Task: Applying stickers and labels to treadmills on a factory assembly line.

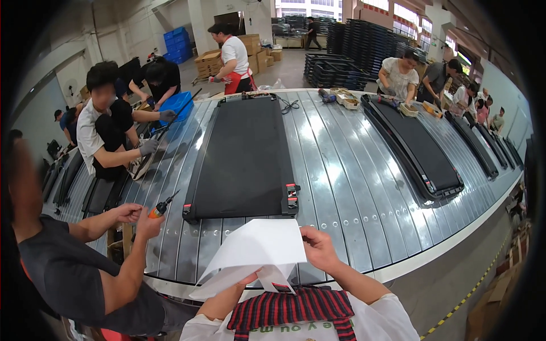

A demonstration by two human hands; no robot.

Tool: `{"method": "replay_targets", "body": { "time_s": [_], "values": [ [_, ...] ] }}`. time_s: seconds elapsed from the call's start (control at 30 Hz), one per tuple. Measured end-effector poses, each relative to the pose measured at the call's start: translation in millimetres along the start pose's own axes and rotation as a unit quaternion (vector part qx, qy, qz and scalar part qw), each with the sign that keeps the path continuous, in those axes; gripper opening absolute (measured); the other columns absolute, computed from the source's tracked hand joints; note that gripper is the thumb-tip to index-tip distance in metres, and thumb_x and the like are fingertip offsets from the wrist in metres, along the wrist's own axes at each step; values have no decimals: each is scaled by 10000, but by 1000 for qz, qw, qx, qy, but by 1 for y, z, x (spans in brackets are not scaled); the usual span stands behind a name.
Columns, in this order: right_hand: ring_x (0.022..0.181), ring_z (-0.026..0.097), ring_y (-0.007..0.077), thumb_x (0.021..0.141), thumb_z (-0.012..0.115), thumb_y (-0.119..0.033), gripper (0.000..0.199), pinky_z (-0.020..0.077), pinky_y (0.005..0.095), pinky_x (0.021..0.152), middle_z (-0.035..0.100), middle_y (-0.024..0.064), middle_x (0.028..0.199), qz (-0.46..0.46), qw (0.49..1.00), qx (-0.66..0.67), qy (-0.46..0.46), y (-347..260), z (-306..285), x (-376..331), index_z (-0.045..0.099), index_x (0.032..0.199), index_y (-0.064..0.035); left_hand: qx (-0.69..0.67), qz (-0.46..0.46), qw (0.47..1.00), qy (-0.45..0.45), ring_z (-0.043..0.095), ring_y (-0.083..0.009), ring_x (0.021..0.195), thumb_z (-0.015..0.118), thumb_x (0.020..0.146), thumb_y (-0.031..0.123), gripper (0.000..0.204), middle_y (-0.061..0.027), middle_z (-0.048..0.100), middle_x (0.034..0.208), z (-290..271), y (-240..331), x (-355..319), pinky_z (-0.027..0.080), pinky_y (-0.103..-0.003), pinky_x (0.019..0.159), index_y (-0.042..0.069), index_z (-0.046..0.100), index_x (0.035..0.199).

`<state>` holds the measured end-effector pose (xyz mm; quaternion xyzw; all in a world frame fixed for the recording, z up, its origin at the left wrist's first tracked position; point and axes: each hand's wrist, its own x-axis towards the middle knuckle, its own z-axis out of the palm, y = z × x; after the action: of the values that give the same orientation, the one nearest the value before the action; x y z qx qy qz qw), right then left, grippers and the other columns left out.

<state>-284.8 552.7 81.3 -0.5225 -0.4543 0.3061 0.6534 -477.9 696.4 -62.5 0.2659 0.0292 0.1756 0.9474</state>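
Both my hands hold white paper sheets [259, 247] just in front of my chest. My right hand [318, 249] grips the sheets' right edge. My left hand [249, 278] is mostly hidden beneath the paper, with only fingertips showing at its lower edge. Beyond the paper a flat black treadmill [242, 153] lies lengthwise on the metal slat conveyor [335, 182], its near end with red-marked corners close to my hands.
A person at my left holds an orange-handled screwdriver [161, 207] at the treadmill's near left corner. Further black treadmills [415, 148] lie along the conveyor to the right. Several workers stand around the line. A blue bin [177, 105], cardboard boxes and stacked black frames stand behind.
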Motion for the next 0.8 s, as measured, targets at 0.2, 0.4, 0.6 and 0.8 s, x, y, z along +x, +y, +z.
{"method": "replay_targets", "body": {
  "time_s": [0.2,0.4,0.6,0.8],
  "values": [
    [700,543,96,770,589,-65,123,443,222,646,572,28,754,-17,986,-165,4,-12,-2,0,584,878,-5,-45,30,998,43,468,-269,1062,674,642,138,595,-99,503,1145,22,21,-15,348,-408,933,61,437,1183],
    [675,522,58,777,580,-34,98,431,197,594,589,14,750,35,997,-21,-71,-2,-7,7,597,858,18,-88,60,991,82,467,-269,1063,671,647,133,599,-97,503,1146,62,27,-3,348,-409,933,60,429,1189],
    [658,515,53,758,613,-58,101,419,194,582,596,17,721,115,991,39,-65,3,-12,12,616,829,13,-130,42,985,109,467,-269,1065,668,651,128,602,-95,502,1147,98,24,15,347,-410,933,60,421,1196],
    [619,503,58,757,616,-83,98,413,199,574,584,15,696,132,985,109,-30,25,-26,19,606,794,8,-17,62,990,129,481,-256,1049,644,691,106,568,-99,497,1143,124,20,12,372,-393,915,43,397,1199]
  ]
}}
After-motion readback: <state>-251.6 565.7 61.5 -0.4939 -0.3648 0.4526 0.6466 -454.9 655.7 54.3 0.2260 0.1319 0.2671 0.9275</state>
